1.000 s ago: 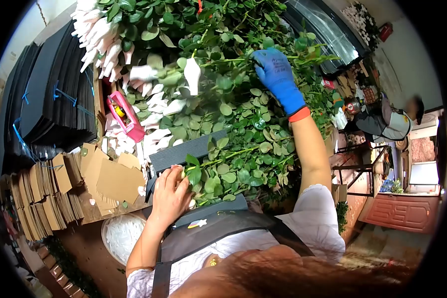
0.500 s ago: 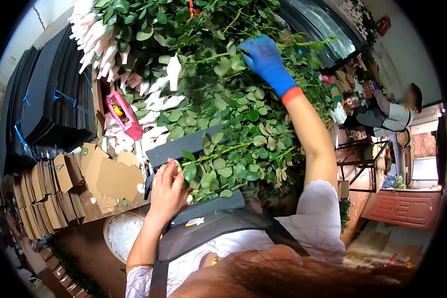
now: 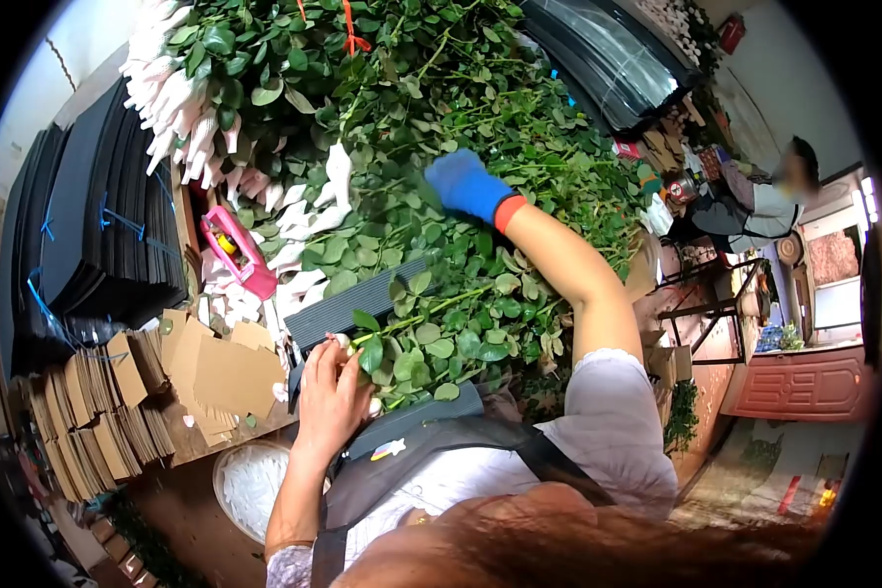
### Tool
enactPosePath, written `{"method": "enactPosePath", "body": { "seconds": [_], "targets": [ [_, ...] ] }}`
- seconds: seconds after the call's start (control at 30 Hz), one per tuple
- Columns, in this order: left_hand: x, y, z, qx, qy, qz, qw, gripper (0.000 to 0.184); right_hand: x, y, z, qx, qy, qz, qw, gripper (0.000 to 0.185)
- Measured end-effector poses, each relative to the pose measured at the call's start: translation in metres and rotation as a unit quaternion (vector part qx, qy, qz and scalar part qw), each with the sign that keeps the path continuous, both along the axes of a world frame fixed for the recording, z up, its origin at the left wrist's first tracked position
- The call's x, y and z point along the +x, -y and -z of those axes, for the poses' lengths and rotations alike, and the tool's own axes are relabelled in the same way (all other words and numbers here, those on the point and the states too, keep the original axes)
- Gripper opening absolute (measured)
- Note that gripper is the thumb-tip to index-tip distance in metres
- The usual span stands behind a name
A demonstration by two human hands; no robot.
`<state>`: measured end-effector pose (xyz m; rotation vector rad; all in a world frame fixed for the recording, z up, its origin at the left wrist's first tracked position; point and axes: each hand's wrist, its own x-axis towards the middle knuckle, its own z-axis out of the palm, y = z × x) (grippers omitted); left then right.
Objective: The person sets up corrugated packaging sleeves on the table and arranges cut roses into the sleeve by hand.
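Observation:
My bare left hand [image 3: 331,392] lies with curled fingers over the flower ends of leafy rose stems [image 3: 431,338]; pale buds show at its fingertips. These stems rest on a dark corrugated sheet [image 3: 358,299], whose near flap [image 3: 421,421] lies against my apron. My right hand [image 3: 465,188], in a blue glove with a red cuff, is over the larger heap of rose stems [image 3: 519,127]. Motion blur smears its fingers, so its grip is unclear. Left of it lie roses with white net sleeves [image 3: 335,181] on their heads.
A pink tape dispenser [image 3: 237,253] stands left of the roses. Cardboard pieces [image 3: 235,367] and stacked black sheets [image 3: 118,206] are further left. A white bucket [image 3: 250,485] stands below the table edge. Dark sheets in plastic [image 3: 617,59] lie at the back. Another person [image 3: 764,201] is at right.
My gloved right hand has moved left and down over the heap. The net-sleeved rose it was holding now appears among the others at left. My left hand stays on the roses.

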<state>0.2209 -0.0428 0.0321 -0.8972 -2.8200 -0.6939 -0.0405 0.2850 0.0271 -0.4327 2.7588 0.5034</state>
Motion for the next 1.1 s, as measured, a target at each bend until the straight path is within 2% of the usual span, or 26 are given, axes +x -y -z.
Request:
{"method": "enactPosePath", "body": {
  "seconds": [0.1, 0.17, 0.27, 0.37, 0.4, 0.43, 0.47, 0.5, 0.57, 0.63, 0.7, 0.8, 0.9, 0.93, 1.03, 1.07, 1.1],
  "targets": [
    [-0.002, 0.0, 0.006, 0.014, -0.003, -0.006, 1.0, 0.063, 0.016, 0.002, -0.068, -0.151, -0.213, -0.053, 0.964, 0.018],
    [0.001, -0.001, 0.006, 0.023, -0.003, -0.015, 1.0, 0.063, 0.013, -0.015, -0.072, -0.211, -0.41, -0.206, 0.863, 0.019],
    [0.002, -0.001, 0.004, 0.016, -0.006, -0.01, 1.0, 0.064, 0.016, -0.028, -0.05, -0.251, -0.274, -0.158, 0.915, 0.021],
    [0.001, -0.002, 0.006, 0.02, -0.013, -0.01, 1.0, 0.064, 0.034, -0.039, -0.027, -0.3, -0.162, -0.157, 0.927, 0.022],
    [0.002, -0.002, 0.004, 0.024, -0.006, -0.011, 1.0, 0.064, 0.039, -0.043, -0.015, -0.234, -0.028, -0.11, 0.966, 0.026],
    [0.002, -0.001, 0.003, 0.027, 0.001, -0.01, 1.0, 0.064, 0.046, -0.033, -0.014, -0.088, 0.119, -0.041, 0.988, 0.033],
    [0.002, 0.0, 0.007, 0.024, -0.002, -0.013, 1.0, 0.064, 0.049, -0.039, 0.003, -0.002, 0.215, -0.048, 0.976, 0.044],
    [0.002, 0.001, 0.008, 0.029, 0.0, -0.012, 1.0, 0.064, 0.056, -0.058, 0.011, -0.087, 0.203, -0.084, 0.972, 0.052],
    [0.001, 0.002, 0.01, 0.029, 0.002, -0.006, 1.0, 0.064, 0.057, -0.043, -0.026, -0.163, 0.201, 0.016, 0.966, 0.055],
    [0.001, 0.001, 0.007, 0.024, 0.008, -0.006, 1.0, 0.065, 0.039, -0.043, -0.05, -0.277, 0.156, 0.084, 0.944, 0.052],
    [-0.001, 0.001, 0.003, 0.018, 0.013, -0.005, 1.0, 0.065, 0.019, -0.039, -0.052, -0.245, -0.02, 0.073, 0.967, 0.041],
    [-0.001, 0.001, 0.0, 0.018, 0.022, -0.004, 1.0, 0.064, -0.012, -0.03, -0.022, -0.099, -0.098, 0.008, 0.99, 0.03],
    [-0.001, 0.001, -0.002, 0.031, 0.016, 0.007, 0.999, 0.063, -0.026, -0.047, 0.048, 0.007, -0.14, -0.096, 0.985, 0.025],
    [0.001, 0.002, -0.002, 0.027, 0.01, 0.006, 1.0, 0.063, -0.03, -0.039, 0.039, -0.007, -0.062, -0.043, 0.997, 0.024],
    [0.0, 0.004, -0.003, 0.024, 0.013, 0.013, 1.0, 0.06, -0.033, -0.035, -0.008, -0.074, -0.099, 0.009, 0.992, 0.026],
    [0.001, 0.005, -0.004, 0.021, 0.013, 0.013, 1.0, 0.06, -0.021, -0.042, -0.024, -0.181, -0.207, -0.051, 0.96, 0.026],
    [0.001, 0.005, -0.004, 0.019, 0.012, 0.013, 1.0, 0.059, -0.019, -0.054, -0.024, -0.237, -0.372, -0.147, 0.885, 0.026]
  ]
}}
